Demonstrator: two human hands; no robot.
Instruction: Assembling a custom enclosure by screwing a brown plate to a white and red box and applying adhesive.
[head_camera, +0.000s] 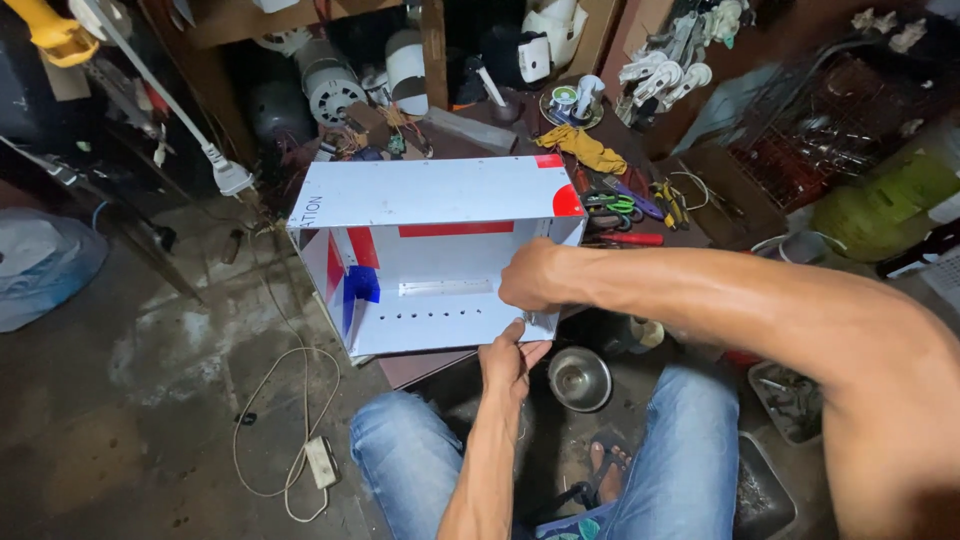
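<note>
The person sits on a low seat w/ knees apart, and holds a white sheet-metal box (440, 250) w/ red and blue marks; the box lies on its side at the edge of a low work surface, open side toward the person, just in front of the knees. The left hand (512, 362) grips the lower front edge of the box, thumb on top, fingers under, so it is closed on the metal. The right hand (530, 275) is curled at the right front corner of the box, closed around that edge; if it holds also some small part inside the fist, I cannot tell. Below, between the feet, stands a small steel bowl (579, 378). Behind the box lie green-handled scissors (612, 205), a yellow cloth (585, 148) and a white plug w/ cable (228, 175). In my judgement the risk is the thin metal edge: it can cut the fingers if the box slips, and the box, resting only partly on the surface, can tip down onto the bowl if one hand lets go.
</note>
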